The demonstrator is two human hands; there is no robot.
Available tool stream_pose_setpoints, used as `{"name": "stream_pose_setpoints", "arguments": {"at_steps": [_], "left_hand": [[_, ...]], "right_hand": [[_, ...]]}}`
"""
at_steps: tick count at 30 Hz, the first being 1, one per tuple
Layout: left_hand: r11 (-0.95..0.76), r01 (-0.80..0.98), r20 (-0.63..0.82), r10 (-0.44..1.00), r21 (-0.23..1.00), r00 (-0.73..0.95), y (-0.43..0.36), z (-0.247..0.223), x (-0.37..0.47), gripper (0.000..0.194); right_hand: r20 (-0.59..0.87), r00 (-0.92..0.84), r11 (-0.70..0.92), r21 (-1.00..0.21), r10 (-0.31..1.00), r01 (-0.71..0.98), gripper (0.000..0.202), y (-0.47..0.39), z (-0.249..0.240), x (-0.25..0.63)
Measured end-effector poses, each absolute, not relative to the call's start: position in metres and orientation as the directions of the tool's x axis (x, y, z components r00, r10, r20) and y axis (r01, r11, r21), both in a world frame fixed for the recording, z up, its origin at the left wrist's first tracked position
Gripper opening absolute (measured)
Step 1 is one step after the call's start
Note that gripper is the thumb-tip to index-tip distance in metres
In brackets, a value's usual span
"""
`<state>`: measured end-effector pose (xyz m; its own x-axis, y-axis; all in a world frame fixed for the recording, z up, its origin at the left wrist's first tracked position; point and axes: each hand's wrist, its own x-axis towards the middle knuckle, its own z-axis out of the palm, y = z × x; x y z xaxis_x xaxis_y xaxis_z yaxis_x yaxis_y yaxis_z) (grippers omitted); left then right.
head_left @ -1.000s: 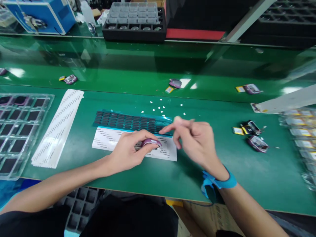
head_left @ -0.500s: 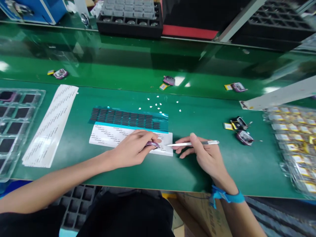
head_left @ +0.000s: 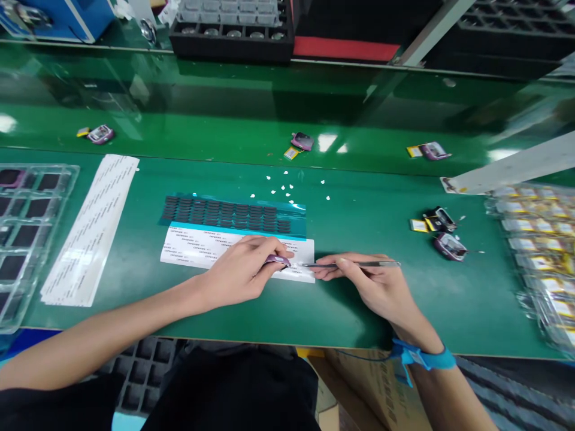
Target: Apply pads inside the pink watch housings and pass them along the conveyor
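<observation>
My left hand (head_left: 249,266) is closed around a small purple device casing (head_left: 278,260), most of it hidden by the fingers. It is held over a white printed backing sheet (head_left: 193,245). In my right hand (head_left: 371,278) is a pair of metal tweezers (head_left: 366,264), pinched between thumb and fingers, with the tips pointing left close to the casing. Whether the tips touch it or grip anything, I cannot tell. Just behind lies a teal film (head_left: 296,218) bearing rows of small black strips (head_left: 224,214). Several white bits (head_left: 283,187) are scattered beyond the film.
More purple casings (head_left: 450,246) with yellow-edged batteries (head_left: 418,225) lie on the right and along the back. A clear tray (head_left: 63,179) stands far left beside stacked white strips (head_left: 94,233). Another filled tray (head_left: 539,239) is at far right. A blue wrist strap (head_left: 426,358) circles my right wrist.
My right hand has turned and its fingers have closed up around the tweezers, which now show a narrower, darker side. My left hand stays on the casing. The whole view has shifted slightly.
</observation>
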<state>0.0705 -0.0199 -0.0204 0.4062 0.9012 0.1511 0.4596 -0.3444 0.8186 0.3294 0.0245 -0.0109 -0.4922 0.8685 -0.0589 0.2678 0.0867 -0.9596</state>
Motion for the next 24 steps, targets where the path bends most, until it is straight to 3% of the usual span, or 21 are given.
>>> {"name": "stream_pose_setpoints", "arguments": {"at_steps": [4,9,13,16,18,19,24], "left_hand": [[-0.351,0.466,0.154,0.900,0.813,0.408,-0.020,-0.023,0.070,0.013],[-0.449,0.447,0.256,0.867,0.774,0.427,-0.022,-0.022,0.070,0.013],[-0.386,0.347,0.293,0.911,0.855,0.291,-0.025,-0.014,0.070,0.010],[-0.184,0.260,0.174,0.983,0.948,0.061,-0.022,-0.010,0.069,0.011],[-0.109,0.188,0.118,0.992,0.976,-0.040,-0.019,-0.010,0.068,0.015],[-0.087,0.148,0.097,0.993,0.985,-0.061,-0.017,-0.010,0.068,0.017],[-0.031,-0.005,0.031,1.000,1.000,-0.001,-0.013,-0.009,0.065,0.026]], "right_hand": [[-0.095,-0.443,0.022,-0.968,0.892,0.252,0.040,0.026,-0.009,0.332],[0.064,-0.271,0.113,-0.979,0.960,0.172,0.030,0.028,0.007,0.323],[0.159,-0.402,0.246,-0.953,0.902,0.175,0.025,0.037,0.030,0.311],[0.261,-0.432,0.447,-0.794,0.863,0.413,0.030,0.050,0.043,0.301],[0.321,-0.389,0.499,-0.656,0.864,0.566,0.033,0.058,0.047,0.294],[0.342,-0.378,0.507,-0.646,0.860,0.570,0.034,0.060,0.048,0.290],[0.280,-0.408,0.375,-0.910,0.869,0.174,0.023,0.057,0.044,0.267]]}}
